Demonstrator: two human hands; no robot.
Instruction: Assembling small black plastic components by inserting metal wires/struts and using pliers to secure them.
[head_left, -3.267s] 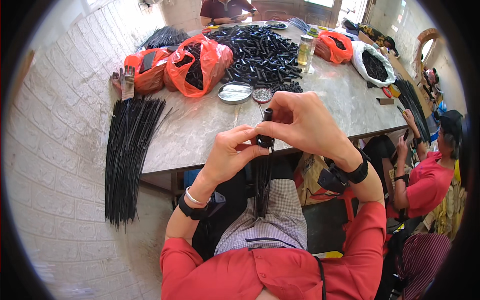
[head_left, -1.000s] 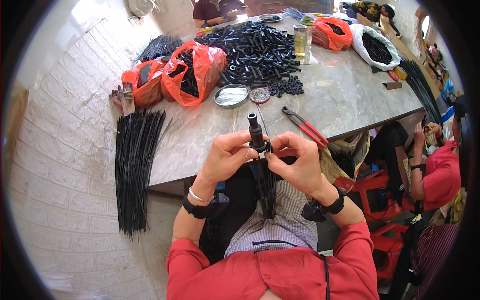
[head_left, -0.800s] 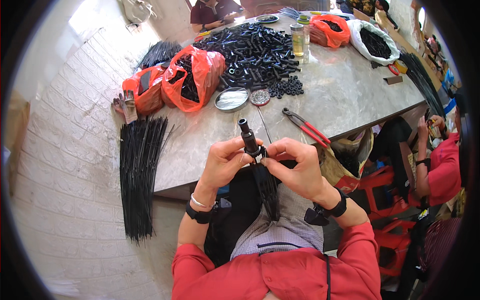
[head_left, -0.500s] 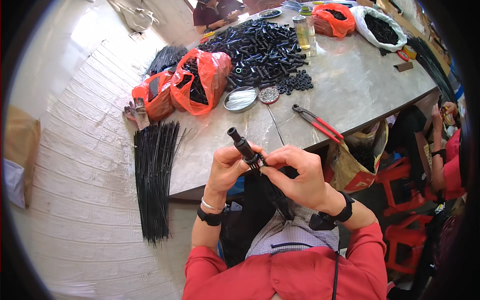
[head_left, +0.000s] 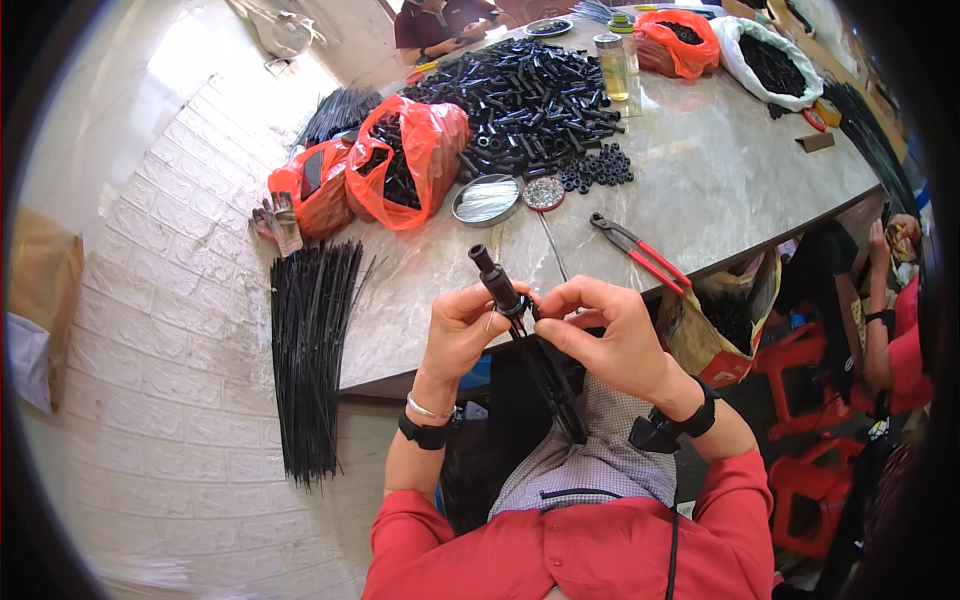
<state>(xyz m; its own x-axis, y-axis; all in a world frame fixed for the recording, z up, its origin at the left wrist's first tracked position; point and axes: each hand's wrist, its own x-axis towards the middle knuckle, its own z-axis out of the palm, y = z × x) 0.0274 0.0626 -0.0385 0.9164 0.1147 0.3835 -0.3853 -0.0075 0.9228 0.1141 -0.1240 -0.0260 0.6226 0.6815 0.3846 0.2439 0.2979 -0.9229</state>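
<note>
Over the near table edge, my left hand (head_left: 452,335) is closed around what looks like a black umbrella frame (head_left: 496,284). Its tubular top points up and away, and thin black ribs run down toward my lap. A fine pale wire shows by my left thumb. On the other side, my right hand (head_left: 608,330) pinches at the hub with thumb and forefinger; a small dark part shows at the fingertips, perhaps a rib end. The exact contact there is too small to make out.
Red-handled pliers (head_left: 650,258) lie on the grey table (head_left: 700,150), beyond a dish of pale wires (head_left: 487,200) and a round tin (head_left: 543,194). Farther back are a heap of black tubes (head_left: 540,85) and red bags (head_left: 435,140). Black ribs (head_left: 312,360) overhang the left edge; a co-worker sits right.
The black frame has tipped slightly, so more of its ribs show below my hands. Both hands stay at the hub, and the whole view has shifted a little.
</note>
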